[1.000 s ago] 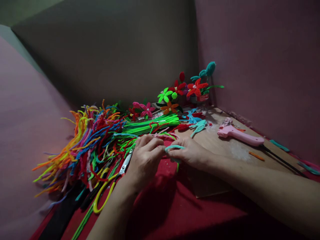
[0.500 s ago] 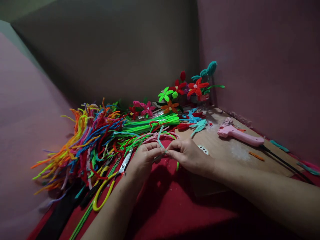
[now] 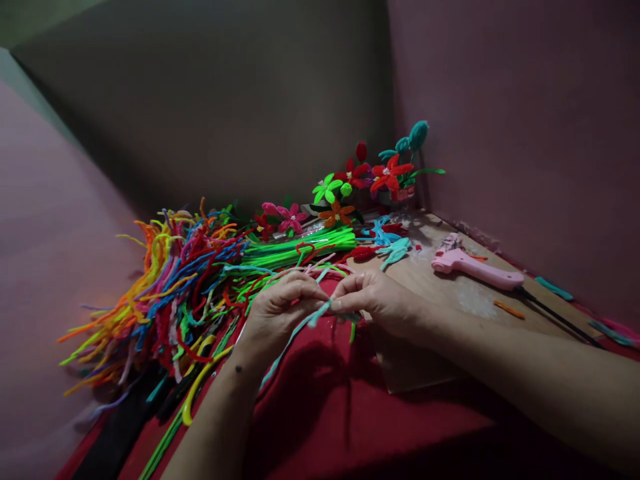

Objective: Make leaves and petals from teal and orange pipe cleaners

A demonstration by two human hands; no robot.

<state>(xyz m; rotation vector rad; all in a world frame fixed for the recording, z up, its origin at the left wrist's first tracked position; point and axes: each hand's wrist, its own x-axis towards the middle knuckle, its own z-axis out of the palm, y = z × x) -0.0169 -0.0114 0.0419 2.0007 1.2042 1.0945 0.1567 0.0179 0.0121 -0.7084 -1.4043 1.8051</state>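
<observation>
A light-turquoise, fuzzy, thin pipe-cleaner strand [image 3: 320, 313] is occupying the gap between the hands, above the near part of a red cloth surface [image 3: 310, 433]. It is probably behaving as a light, soft-piled, bendable part, holding bends through a wire core and offering little slip; pinching close to the crossing should be giving the best control. The long tail is pointing near and left from the crossing, its long axis curving down beside the left wrist. A short end is pointing near-left, another piece far; whether all belong to one strand, the view is not showing.

The left hand [image 3: 283, 307] and right hand [image 3: 383, 300] are meeting at the fingertips, both pinching the strand.

Yellow-handled scissors [image 3: 188, 403] are lying left, partly hidden by the left forearm. A bright-green pipe-cleaner bundle [image 3: 300, 244] is lying far, and a loose multicoloured pipe-cleaner heap [image 3: 167, 280] far left. On the right, a pink plastic glue gun [image 3: 475, 268] is resting on a flat brown board [image 3: 420, 360].
</observation>
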